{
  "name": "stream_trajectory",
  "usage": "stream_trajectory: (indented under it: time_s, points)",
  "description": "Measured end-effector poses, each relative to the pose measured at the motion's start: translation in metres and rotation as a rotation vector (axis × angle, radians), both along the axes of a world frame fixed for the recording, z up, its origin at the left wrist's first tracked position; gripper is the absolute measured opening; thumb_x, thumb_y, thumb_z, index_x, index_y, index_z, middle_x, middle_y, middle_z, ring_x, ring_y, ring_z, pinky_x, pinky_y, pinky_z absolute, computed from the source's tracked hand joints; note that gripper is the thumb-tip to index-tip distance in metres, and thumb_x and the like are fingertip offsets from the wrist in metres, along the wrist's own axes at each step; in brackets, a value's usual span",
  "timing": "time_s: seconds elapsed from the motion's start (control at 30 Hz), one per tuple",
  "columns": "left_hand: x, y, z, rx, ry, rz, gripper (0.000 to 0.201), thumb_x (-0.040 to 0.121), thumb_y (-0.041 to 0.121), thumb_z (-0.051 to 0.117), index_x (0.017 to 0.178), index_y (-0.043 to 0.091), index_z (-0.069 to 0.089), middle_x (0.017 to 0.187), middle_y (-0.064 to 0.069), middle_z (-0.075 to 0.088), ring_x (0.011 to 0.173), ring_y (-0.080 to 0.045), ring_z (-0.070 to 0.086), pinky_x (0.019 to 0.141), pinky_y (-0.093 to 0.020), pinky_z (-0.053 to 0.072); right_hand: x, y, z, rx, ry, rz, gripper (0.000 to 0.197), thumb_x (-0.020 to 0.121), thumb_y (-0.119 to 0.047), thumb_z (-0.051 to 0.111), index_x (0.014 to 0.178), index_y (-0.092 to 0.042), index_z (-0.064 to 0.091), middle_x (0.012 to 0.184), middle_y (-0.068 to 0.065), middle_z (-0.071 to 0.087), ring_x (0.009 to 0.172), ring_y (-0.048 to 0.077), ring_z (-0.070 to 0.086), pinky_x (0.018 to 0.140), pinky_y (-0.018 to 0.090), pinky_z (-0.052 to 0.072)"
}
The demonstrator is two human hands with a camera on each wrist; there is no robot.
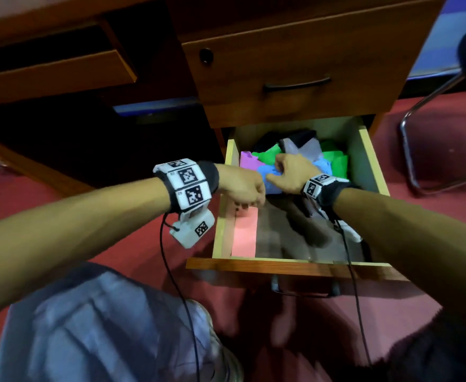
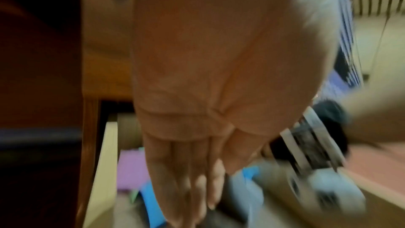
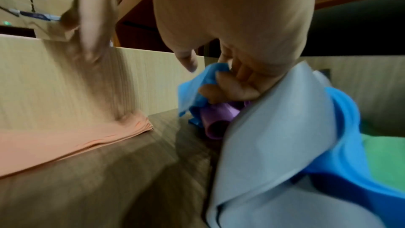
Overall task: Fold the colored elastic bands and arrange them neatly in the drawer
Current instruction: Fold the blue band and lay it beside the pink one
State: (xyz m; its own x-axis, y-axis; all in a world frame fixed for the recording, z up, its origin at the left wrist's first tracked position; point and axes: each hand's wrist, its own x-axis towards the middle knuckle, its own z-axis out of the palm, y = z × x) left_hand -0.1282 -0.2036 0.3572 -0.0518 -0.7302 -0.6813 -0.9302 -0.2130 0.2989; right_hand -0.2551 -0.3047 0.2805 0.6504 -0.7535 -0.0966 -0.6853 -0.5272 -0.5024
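The drawer (image 1: 287, 263) stands pulled out. A folded pink band (image 1: 244, 234) lies flat along its left wall, also in the right wrist view (image 3: 65, 142). My left hand (image 1: 244, 205) hangs over that band's far end with straight fingers (image 2: 186, 188) pointing down; whether they touch the band I cannot tell. At the back lies a loose heap: purple band (image 1: 247, 161), green band (image 1: 339, 161), grey band (image 1: 300, 146) and blue band (image 1: 267, 172). My right hand (image 1: 280, 170) grips the blue band (image 3: 197, 86), fingers curled into it. The grey band (image 3: 274, 136) drapes below my palm.
A closed upper drawer with a dark handle (image 1: 296, 85) overhangs the back of the open one. A metal chair frame (image 1: 408, 150) stands to the right on the red carpet. The drawer's wooden floor (image 1: 281, 238) is bare between the pink band and the heap.
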Motion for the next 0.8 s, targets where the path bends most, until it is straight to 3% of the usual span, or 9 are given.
stream_trajectory:
  time_s: [0.07, 0.2, 0.33, 0.4, 0.47, 0.6, 0.67, 0.73, 0.8]
  points:
    - [-0.002, 0.005, 0.03, -0.206, 0.082, 0.146, 0.028, 0.101, 0.002, 0.044, 0.099, 0.008, 0.071, 0.098, -0.01, 0.072, 0.071, -0.01, 0.069, 0.075, -0.029, 0.06, -0.012, 0.004, 0.01, -0.01, -0.058, 0.053, 0.02, 0.084, -0.022, 0.068, 0.077, -0.014, 0.051, 0.079, 0.014, 0.062, 0.077, 0.034, 0.057, 0.07, 0.04, 0.045]
    - [0.003, 0.028, 0.053, -0.568, 0.074, 0.383, 0.03, 0.092, 0.006, 0.049, 0.075, 0.02, 0.07, 0.089, -0.006, 0.077, 0.082, -0.023, 0.075, 0.077, -0.041, 0.063, -0.032, 0.017, 0.047, -0.033, -0.336, -0.026, 0.015, 0.074, -0.02, 0.056, 0.068, -0.021, 0.043, 0.07, 0.005, 0.057, 0.066, 0.027, 0.05, 0.066, 0.041, 0.047]
    - [-0.004, 0.047, 0.054, -0.763, 0.149, 0.52, 0.02, 0.09, 0.009, 0.055, 0.09, 0.017, 0.074, 0.09, -0.001, 0.075, 0.083, -0.017, 0.071, 0.071, -0.024, 0.055, -0.06, 0.031, 0.077, 0.037, -0.501, 0.024, 0.032, 0.087, -0.011, 0.064, 0.111, -0.021, 0.046, 0.102, -0.011, 0.057, 0.072, 0.018, 0.056, 0.073, 0.033, 0.048]
    - [-0.008, 0.049, 0.047, -0.755, 0.192, 0.524, 0.015, 0.089, 0.014, 0.064, 0.102, 0.015, 0.071, 0.099, -0.003, 0.072, 0.087, -0.018, 0.066, 0.075, -0.023, 0.052, -0.074, 0.036, 0.085, 0.027, -0.431, 0.044, 0.046, 0.091, -0.014, 0.065, 0.129, -0.025, 0.043, 0.104, -0.021, 0.052, 0.08, 0.006, 0.057, 0.08, 0.029, 0.046]
    - [-0.01, 0.046, 0.04, -0.706, 0.174, 0.45, 0.031, 0.085, 0.018, 0.075, 0.115, 0.015, 0.064, 0.11, -0.005, 0.068, 0.093, -0.02, 0.063, 0.086, -0.028, 0.052, -0.08, 0.04, 0.092, 0.009, -0.393, 0.017, 0.043, 0.093, -0.011, 0.064, 0.131, -0.021, 0.05, 0.09, -0.024, 0.048, 0.076, -0.003, 0.052, 0.076, 0.023, 0.042]
    - [-0.021, 0.035, 0.042, -0.608, 0.186, 0.3, 0.068, 0.08, 0.032, 0.085, 0.137, 0.016, 0.052, 0.121, 0.003, 0.056, 0.101, -0.014, 0.058, 0.095, -0.025, 0.046, -0.089, 0.039, 0.109, 0.33, -0.695, -0.085, 0.036, 0.093, 0.009, 0.056, 0.12, -0.015, 0.061, 0.079, -0.01, 0.062, 0.068, 0.013, 0.056, 0.061, 0.029, 0.049]
    - [-0.029, 0.025, 0.044, -0.548, 0.278, 0.273, 0.089, 0.073, 0.047, 0.088, 0.146, 0.02, 0.045, 0.13, 0.004, 0.056, 0.106, -0.015, 0.063, 0.105, -0.034, 0.048, -0.095, 0.039, 0.115, 0.476, -0.768, -0.136, 0.041, 0.092, 0.014, 0.053, 0.124, -0.01, 0.06, 0.07, -0.009, 0.062, 0.067, 0.013, 0.057, 0.06, 0.028, 0.049]
    - [-0.035, 0.017, 0.044, -0.534, 0.402, 0.256, 0.1, 0.061, 0.058, 0.088, 0.145, 0.024, 0.047, 0.133, 0.004, 0.061, 0.102, -0.016, 0.068, 0.099, -0.042, 0.055, -0.097, 0.038, 0.117, 0.552, -0.796, -0.155, 0.043, 0.09, 0.016, 0.052, 0.126, -0.008, 0.059, 0.074, -0.002, 0.065, 0.068, 0.014, 0.061, 0.059, 0.025, 0.051]
    - [-0.039, 0.012, 0.045, -0.554, 0.498, 0.244, 0.085, 0.059, 0.058, 0.086, 0.13, 0.02, 0.058, 0.117, 0.004, 0.068, 0.089, -0.015, 0.068, 0.09, -0.045, 0.058, -0.097, 0.038, 0.119, 0.603, -0.815, -0.173, 0.044, 0.09, 0.015, 0.052, 0.125, -0.009, 0.061, 0.078, 0.003, 0.064, 0.068, 0.013, 0.063, 0.057, 0.023, 0.052]
